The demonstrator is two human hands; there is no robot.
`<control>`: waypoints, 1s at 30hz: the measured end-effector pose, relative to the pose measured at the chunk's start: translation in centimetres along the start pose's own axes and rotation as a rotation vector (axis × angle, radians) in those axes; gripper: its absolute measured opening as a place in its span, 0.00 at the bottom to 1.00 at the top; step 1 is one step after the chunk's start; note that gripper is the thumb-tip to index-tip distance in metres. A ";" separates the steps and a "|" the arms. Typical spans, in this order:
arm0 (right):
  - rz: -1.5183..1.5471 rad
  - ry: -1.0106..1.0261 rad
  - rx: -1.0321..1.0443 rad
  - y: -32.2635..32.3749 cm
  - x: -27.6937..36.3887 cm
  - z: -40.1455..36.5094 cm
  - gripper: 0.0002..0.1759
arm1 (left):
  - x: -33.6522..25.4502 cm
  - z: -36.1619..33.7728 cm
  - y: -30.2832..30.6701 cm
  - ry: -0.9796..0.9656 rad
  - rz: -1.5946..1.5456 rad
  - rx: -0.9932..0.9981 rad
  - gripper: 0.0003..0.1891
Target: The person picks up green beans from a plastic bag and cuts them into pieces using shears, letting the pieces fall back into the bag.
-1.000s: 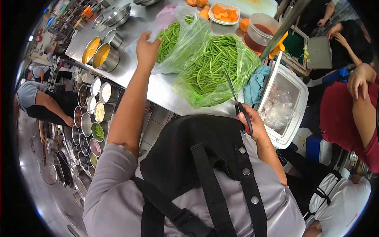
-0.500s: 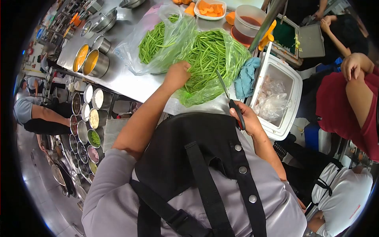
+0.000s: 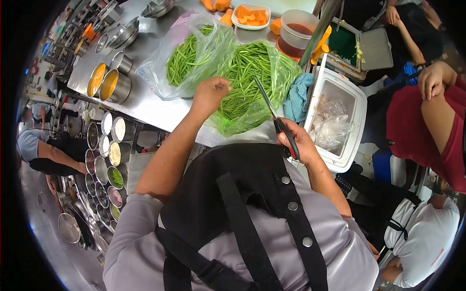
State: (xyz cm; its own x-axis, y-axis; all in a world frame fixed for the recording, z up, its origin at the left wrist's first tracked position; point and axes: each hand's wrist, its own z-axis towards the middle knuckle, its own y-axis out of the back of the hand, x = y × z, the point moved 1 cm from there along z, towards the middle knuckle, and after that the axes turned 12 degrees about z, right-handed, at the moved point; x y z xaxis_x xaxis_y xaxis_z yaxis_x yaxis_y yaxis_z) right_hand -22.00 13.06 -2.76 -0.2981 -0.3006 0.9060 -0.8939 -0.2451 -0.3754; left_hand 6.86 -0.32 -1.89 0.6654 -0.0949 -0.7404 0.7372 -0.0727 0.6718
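Two clear plastic bags of green beans lie open side by side on the steel table, the left bag's beans (image 3: 183, 65) partly behind its film and the right bag's beans (image 3: 245, 70) heaped in the open. My left hand (image 3: 211, 97) hovers at the left edge of the right heap, fingers curled together; what they hold, if anything, is too small to make out. My right hand (image 3: 299, 141) grips scissors (image 3: 277, 123) by their black and red handles. Their long blades point up and left over the beans, slightly parted.
A teal cloth (image 3: 297, 99) and a white cooler (image 3: 357, 127) with bagged contents are at the right. Behind the beans stand a tub of red liquid (image 3: 297, 31) and a dish of orange pieces (image 3: 251, 17). Steel pots (image 3: 116, 87) stand left. Other people are nearby.
My left hand has drawn back slightly left from the beans. The scissors have swung a little left and look more upright. The whole view has shifted slightly.
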 end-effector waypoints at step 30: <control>-0.049 -0.045 -0.003 0.1 1.2 0.0 0.36 | -2.3 1.3 -1.0 0.264 -0.618 0.317 0.09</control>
State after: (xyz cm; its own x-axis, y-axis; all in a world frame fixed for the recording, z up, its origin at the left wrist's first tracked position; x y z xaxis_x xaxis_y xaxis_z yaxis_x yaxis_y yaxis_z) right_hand -22.43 12.71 -1.65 -0.2391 -0.3293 0.9135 -0.9078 -0.2580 -0.3306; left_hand 4.46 -1.36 -0.86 0.1756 0.2949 -0.9393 0.9437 -0.3219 0.0754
